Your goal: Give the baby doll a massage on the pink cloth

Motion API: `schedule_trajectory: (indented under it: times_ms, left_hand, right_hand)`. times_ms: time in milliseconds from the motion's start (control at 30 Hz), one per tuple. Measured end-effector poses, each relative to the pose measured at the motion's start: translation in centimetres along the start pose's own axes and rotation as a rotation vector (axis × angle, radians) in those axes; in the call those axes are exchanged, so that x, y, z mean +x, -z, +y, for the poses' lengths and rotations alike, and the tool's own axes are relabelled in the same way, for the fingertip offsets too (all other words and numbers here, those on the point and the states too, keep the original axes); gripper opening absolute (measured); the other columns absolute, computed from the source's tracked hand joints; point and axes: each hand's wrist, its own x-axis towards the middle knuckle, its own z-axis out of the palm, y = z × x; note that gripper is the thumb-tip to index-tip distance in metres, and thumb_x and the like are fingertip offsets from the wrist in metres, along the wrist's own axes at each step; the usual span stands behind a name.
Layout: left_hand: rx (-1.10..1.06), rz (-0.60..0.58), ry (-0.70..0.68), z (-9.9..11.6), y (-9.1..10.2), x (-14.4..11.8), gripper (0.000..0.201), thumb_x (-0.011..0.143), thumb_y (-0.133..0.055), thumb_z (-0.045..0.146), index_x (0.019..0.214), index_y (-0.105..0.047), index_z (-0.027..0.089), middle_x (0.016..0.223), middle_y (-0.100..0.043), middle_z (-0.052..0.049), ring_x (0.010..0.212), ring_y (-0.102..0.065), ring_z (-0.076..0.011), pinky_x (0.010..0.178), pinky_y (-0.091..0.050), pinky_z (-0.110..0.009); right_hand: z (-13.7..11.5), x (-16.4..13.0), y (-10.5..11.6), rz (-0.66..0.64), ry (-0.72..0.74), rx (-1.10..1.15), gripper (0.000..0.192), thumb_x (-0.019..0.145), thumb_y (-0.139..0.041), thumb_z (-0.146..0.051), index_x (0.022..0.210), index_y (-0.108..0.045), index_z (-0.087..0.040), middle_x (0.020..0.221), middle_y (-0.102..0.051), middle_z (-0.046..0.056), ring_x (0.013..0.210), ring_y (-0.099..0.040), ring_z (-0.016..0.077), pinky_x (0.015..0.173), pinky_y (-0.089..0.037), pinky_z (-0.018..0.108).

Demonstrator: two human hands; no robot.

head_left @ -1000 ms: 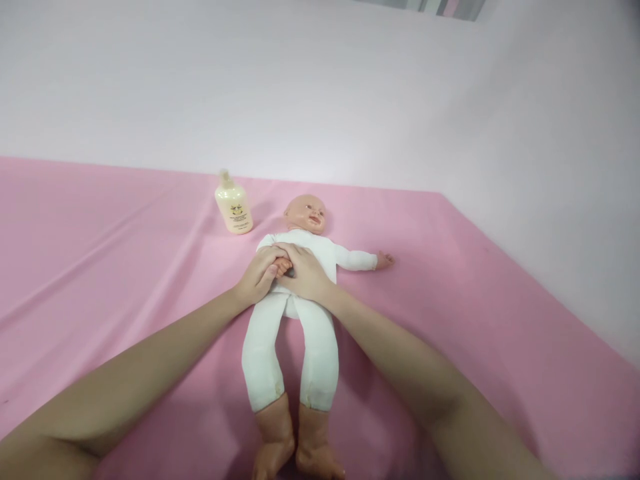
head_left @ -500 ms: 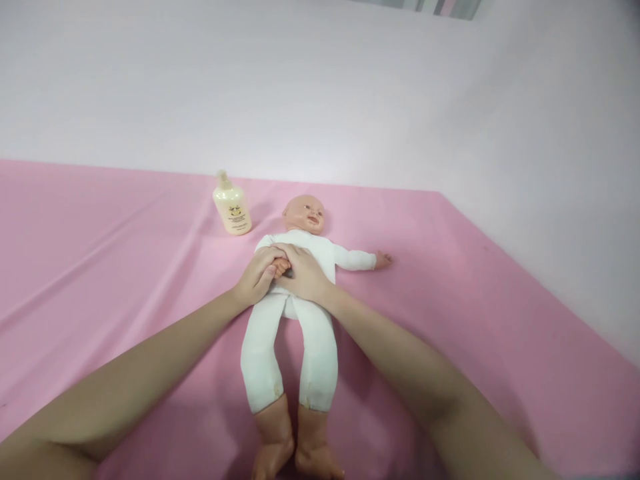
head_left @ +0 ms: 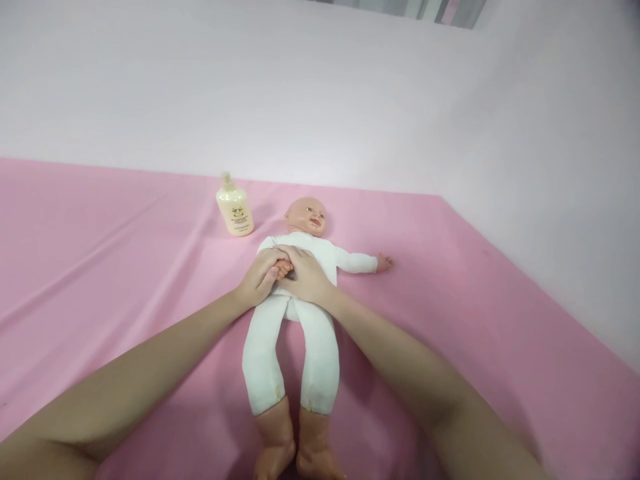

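Observation:
A baby doll [head_left: 320, 257] in a white cloth body lies on its back, head away from me and feet toward me. My left hand [head_left: 259, 279] is closed around the doll's arm on the left side, near its wrist. The doll's small hand [head_left: 283, 269] pokes out between my two hands, over its belly. From the other side, my right hand [head_left: 306, 279] curls around that same arm, its fingers meeting those of my left hand. Most of the gripped arm is hidden under my fingers. The doll's other arm [head_left: 357, 261] stretches out to the right, untouched.
A pale yellow pump bottle [head_left: 235, 210] with a printed label stands left of the doll's head. Pink cloth [head_left: 125, 267] with some creases covers the surface below. Behind it extends a plain whitish area [head_left: 300, 100], with a striped grey and pink strip [head_left: 425, 10] at the top.
The view has shifted very slightly. Both hands keep the same hold on the doll's arm, and the doll and bottle stay in place.

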Motion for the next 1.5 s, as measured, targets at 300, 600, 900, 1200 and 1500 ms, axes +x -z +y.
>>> schedule_trajectory:
  times_ms: [300,600,900,1200,1500]
  left_hand:
    - [0.012,-0.002,0.010,0.03,-0.04,0.00,0.049,0.114,-0.028,0.050,0.118,-0.066,0.019,0.104,-0.070,-0.011,0.098,-0.063,-0.0267,0.093,-0.049,-0.045]
    - [0.010,0.006,-0.003,0.17,-0.01,0.16,0.049,0.114,-0.028,0.050,0.117,-0.066,0.019,0.103,-0.070,-0.011,0.097,-0.063,-0.0266,0.091,-0.049,-0.044]
    - [0.027,0.003,0.020,0.02,-0.03,-0.03,0.050,0.114,-0.027,0.052,0.117,-0.066,0.020,0.103,-0.071,-0.011,0.098,-0.063,-0.0263,0.093,-0.049,-0.045]
    - [0.006,-0.004,0.026,0.02,-0.05,-0.02,0.050,0.114,-0.028,0.052,0.117,-0.065,0.020,0.104,-0.069,-0.011,0.097,-0.062,-0.0265,0.093,-0.049,-0.045]
    - [0.005,-0.007,0.033,0.09,0.00,0.06,0.052,0.113,-0.026,0.053,0.117,-0.066,0.020,0.107,-0.070,-0.013,0.101,-0.063,-0.0278,0.095,-0.049,-0.047]
  right_hand:
    - [-0.18,-0.04,0.16,-0.025,-0.026,-0.005,0.058,0.089,-0.076,-0.026,0.143,-0.055,-0.025,0.142,-0.069,0.010,0.131,-0.065,0.0321,0.117,-0.047,0.052]
    - [0.09,-0.03,-0.05,-0.015,-0.005,0.003,0.057,0.090,-0.075,-0.029,0.143,-0.055,-0.018,0.141,-0.069,0.012,0.128,-0.065,0.0314,0.115,-0.046,0.050]
    - [0.03,-0.06,0.06,-0.008,-0.003,0.009,0.056,0.090,-0.075,-0.029,0.142,-0.057,-0.021,0.138,-0.071,0.011,0.127,-0.066,0.0327,0.114,-0.048,0.052]
    - [0.00,-0.09,0.11,-0.009,-0.013,0.000,0.058,0.088,-0.076,-0.025,0.143,-0.057,-0.023,0.140,-0.070,0.010,0.128,-0.067,0.0328,0.115,-0.048,0.051]
    - [0.32,-0.05,-0.05,-0.010,-0.003,0.017,0.060,0.088,-0.074,-0.027,0.145,-0.055,-0.021,0.139,-0.070,0.011,0.126,-0.065,0.0297,0.115,-0.047,0.049]
